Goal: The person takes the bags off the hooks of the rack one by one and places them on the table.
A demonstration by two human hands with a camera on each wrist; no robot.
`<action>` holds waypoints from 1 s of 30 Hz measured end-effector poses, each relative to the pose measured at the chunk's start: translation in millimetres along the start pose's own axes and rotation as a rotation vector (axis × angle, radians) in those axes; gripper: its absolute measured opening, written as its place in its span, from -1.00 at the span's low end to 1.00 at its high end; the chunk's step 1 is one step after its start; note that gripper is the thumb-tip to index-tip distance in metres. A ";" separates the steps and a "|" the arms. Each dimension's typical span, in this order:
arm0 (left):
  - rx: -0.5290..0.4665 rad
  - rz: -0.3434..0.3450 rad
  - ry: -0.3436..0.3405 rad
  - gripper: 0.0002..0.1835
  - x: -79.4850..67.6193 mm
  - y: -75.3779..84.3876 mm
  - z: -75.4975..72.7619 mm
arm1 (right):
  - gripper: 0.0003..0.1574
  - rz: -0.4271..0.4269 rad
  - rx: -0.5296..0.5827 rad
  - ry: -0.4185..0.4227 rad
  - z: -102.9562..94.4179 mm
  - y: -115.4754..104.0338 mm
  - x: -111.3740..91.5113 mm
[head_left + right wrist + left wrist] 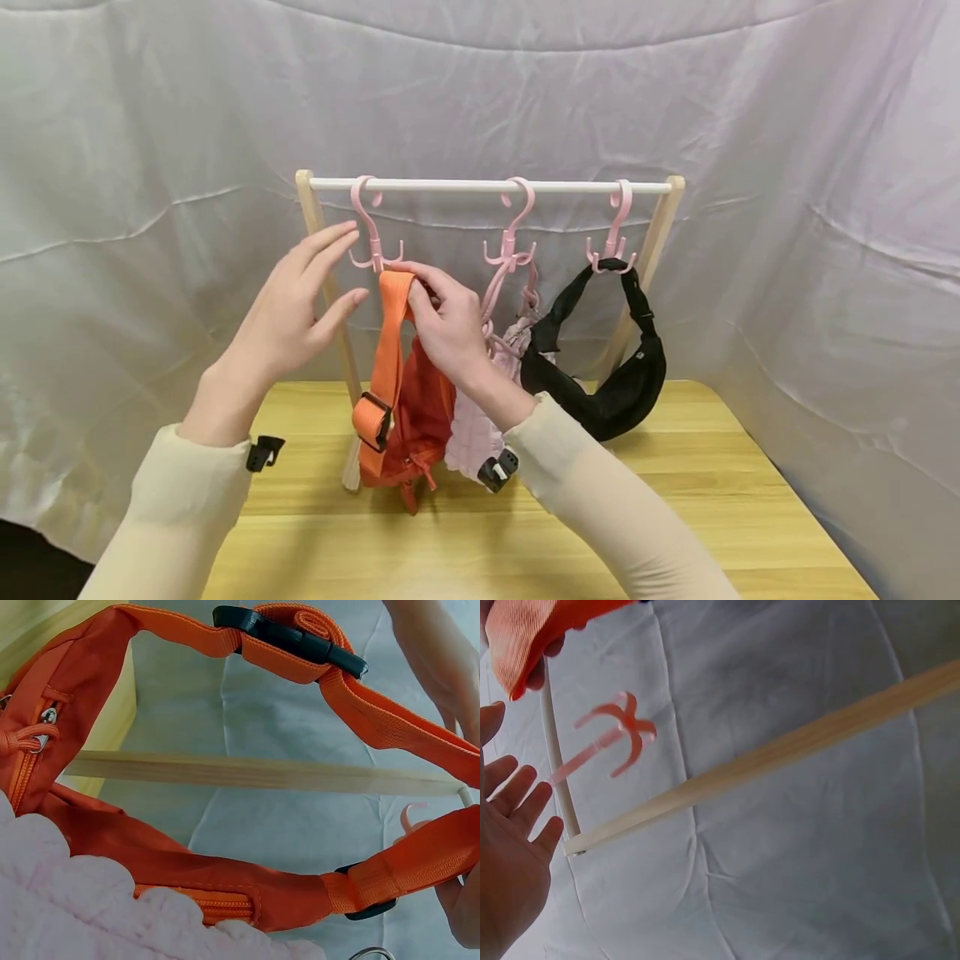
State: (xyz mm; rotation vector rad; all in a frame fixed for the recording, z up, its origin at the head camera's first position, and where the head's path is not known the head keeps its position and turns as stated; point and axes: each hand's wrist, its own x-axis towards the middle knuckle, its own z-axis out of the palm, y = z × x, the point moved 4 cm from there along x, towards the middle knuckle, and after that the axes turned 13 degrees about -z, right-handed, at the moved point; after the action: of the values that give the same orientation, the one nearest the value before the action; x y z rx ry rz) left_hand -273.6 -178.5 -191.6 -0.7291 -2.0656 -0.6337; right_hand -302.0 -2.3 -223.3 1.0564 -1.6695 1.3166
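Note:
An orange waist bag (426,400) hangs by its strap from my right hand (450,325), just below the left pink hook (377,250). Thumb and fingers of that hand pinch the top of the orange strap (390,325); whether the strap touches a prong cannot be told. My left hand (292,300) is held up left of the hook, fingers extended and apart, holding nothing. In the left wrist view the hook's prongs (630,724) show bare, with the strap (536,630) apart from them. The right wrist view shows the strap's black buckle (292,637) and the bag's zips.
A wooden-legged rack with a white rail (442,185) stands on the wooden table (712,483). The middle hook (510,246) carries a pale pink ruffled bag (476,425). On the right hook (617,246) hangs a black waist bag (622,392). Grey cloth (480,92) surrounds the table.

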 end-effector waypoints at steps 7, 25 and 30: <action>-0.131 -0.065 -0.056 -0.37 -33.0 8.4 10.0 | -0.69 0.003 0.024 0.030 0.8 -3.2 -1.9; -0.343 -0.442 -0.311 -0.23 -115.3 4.3 48.2 | -0.69 -0.009 0.036 0.055 4.7 -4.8 5.0; -0.335 -0.579 -0.418 -0.19 -130.8 0.8 58.7 | -0.69 -0.007 0.022 0.069 3.3 -1.4 7.2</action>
State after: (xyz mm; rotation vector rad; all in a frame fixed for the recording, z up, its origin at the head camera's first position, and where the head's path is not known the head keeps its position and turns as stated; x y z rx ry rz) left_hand -241.6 -174.3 -331.4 -0.4605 -2.6193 -1.2604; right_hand -303.7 -6.8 -216.9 1.0168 -1.6021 1.3543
